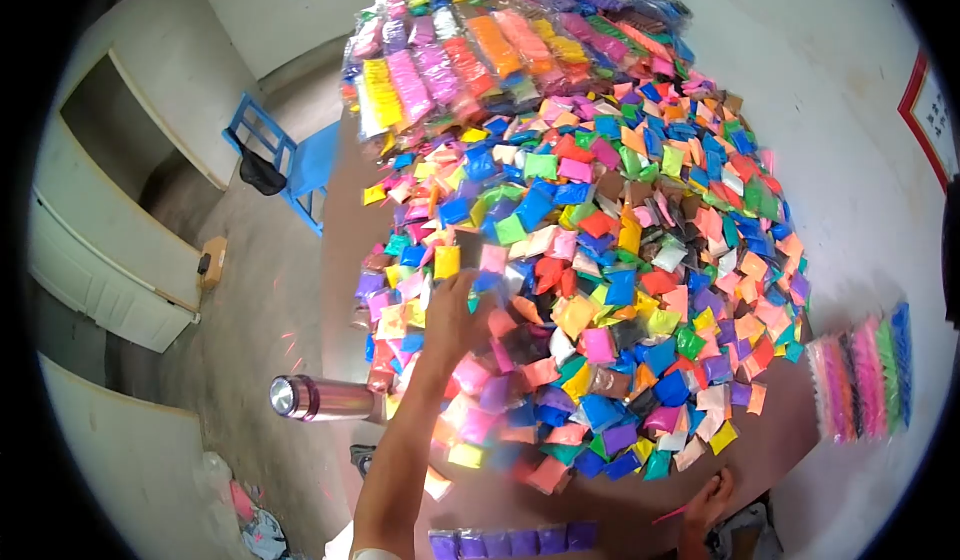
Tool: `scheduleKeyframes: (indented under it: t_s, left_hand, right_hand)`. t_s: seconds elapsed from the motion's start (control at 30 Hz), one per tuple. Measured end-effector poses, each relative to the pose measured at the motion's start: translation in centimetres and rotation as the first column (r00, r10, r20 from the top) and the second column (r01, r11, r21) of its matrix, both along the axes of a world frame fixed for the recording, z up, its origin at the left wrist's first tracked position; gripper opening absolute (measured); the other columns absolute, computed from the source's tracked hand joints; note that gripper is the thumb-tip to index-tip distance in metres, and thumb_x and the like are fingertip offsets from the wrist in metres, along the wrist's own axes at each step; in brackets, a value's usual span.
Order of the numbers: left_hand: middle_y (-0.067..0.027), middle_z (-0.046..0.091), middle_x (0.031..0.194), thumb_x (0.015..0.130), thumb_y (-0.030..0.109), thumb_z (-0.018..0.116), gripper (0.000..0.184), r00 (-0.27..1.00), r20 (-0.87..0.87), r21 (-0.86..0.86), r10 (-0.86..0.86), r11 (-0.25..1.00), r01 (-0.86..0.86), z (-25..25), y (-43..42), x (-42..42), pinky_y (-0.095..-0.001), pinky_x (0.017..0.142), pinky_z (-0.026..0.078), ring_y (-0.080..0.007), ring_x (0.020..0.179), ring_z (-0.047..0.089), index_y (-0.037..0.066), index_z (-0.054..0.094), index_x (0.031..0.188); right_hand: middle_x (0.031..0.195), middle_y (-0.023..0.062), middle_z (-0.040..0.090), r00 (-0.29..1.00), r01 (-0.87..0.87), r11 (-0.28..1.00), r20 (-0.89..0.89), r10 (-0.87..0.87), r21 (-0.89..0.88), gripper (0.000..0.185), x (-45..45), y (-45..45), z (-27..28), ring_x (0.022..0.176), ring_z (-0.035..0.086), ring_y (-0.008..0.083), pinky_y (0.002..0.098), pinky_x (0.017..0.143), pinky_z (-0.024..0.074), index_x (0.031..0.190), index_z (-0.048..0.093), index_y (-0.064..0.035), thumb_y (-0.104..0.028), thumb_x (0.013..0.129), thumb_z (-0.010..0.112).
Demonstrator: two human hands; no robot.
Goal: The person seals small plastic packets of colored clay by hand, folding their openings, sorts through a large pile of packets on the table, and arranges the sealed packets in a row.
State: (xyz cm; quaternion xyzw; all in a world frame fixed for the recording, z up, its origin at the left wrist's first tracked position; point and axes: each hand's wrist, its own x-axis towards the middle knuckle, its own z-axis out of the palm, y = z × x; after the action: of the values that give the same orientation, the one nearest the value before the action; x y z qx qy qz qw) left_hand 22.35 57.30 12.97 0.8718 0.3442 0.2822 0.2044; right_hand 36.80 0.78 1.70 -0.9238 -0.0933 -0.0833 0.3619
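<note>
My left hand (455, 310) reaches over the left side of a big heap of small coloured packets (620, 290). Its fingers are drawn together, and a yellow packet (447, 262) shows right at the fingertips. Whether they grip it is unclear. Beside this hand, several pink and blue packets are smeared by motion. At the near table edge rests my right hand (712, 500), fingers curled around one end of a thin pinkish-red strip (668, 515). A row of purple packets (510, 542) lies side by side at the front edge, between my two arms.
A metallic pink flask (325, 398) lies near the table's left side. Long clear bags of coloured packets (440, 70) are piled at the far end. More filled strips (865, 375) stand at the right by the wall. A blue chair (305, 160) is beyond the table's left edge.
</note>
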Motion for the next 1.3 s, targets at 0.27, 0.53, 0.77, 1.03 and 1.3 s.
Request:
scheduleKeyframes:
  t_s: [0.27,0.53,0.77,1.03,1.3]
  left_hand:
    - [-0.0293,0.06,0.133,0.086,0.046,0.076,0.073,0.99,0.134,-0.171,0.042,0.985,-0.019,-1.9,7.3,11.5,-0.0452,0.104,0.048,-0.0436,0.123,0.059,-0.004,0.057,0.136]
    - [-0.0259,0.063,0.113,0.081,0.048,0.076,0.064,0.992,0.109,-0.206,0.062,0.978,-0.039,-2.7,1.1,18.5,-0.0476,0.091,0.053,-0.0414,0.103,0.065,0.007,0.068,0.128]
    - [-0.0193,0.061,0.112,0.078,0.035,0.078,0.048,0.967,0.057,0.138,-0.25,0.961,0.24,-1.6,-6.0,19.6,-0.0535,0.086,0.049,-0.0432,0.1,0.06,0.01,0.07,0.119]
    - [-0.0231,0.065,0.12,0.083,0.054,0.075,0.062,0.937,-0.094,-0.084,-0.337,0.94,0.329,-1.1,-5.3,13.5,-0.0501,0.091,0.053,-0.0432,0.102,0.064,0.01,0.068,0.125]
    - [-0.0143,0.071,0.092,0.099,0.042,0.064,0.043,0.982,0.187,-0.493,-0.023,0.862,0.114,-1.6,0.2,8.2,-0.0393,0.078,0.053,-0.0274,0.089,0.069,0.0,0.072,0.107]
  right_hand:
    - [0.123,0.0239,0.057,0.978,0.083,0.96,0.208,-0.026,-0.267,0.03,-2.0,6.6,5.0,0.114,0.054,0.0422,0.0526,0.101,0.0424,0.123,0.059,0.003,-0.018,0.105,0.047]
    - [0.125,0.023,0.056,0.989,0.118,0.932,0.124,-0.08,-0.342,0.032,-0.4,0.1,-2.5,0.118,0.052,0.0424,0.0526,0.102,0.0412,0.125,0.058,0.0024,-0.02,0.103,0.054]
    - [0.128,0.0231,0.055,0.989,0.145,0.917,0.084,-0.123,-0.37,0.036,-0.7,1.0,-1.3,0.12,0.051,0.0427,0.0533,0.105,0.0399,0.128,0.057,0.0024,-0.021,0.101,0.058]
    - [0.128,0.0229,0.056,0.987,0.064,0.96,0.158,-0.02,-0.274,0.035,-2.1,6.2,5.3,0.121,0.052,0.0434,0.0542,0.104,0.0411,0.127,0.058,0.0022,-0.02,0.1,0.058]
    - [0.128,0.0241,0.055,0.991,0.048,0.961,0.133,-0.012,-0.273,0.035,-2.5,7.8,7.5,0.121,0.052,0.0439,0.0542,0.103,0.0413,0.126,0.059,0.0025,-0.021,0.1,0.058]
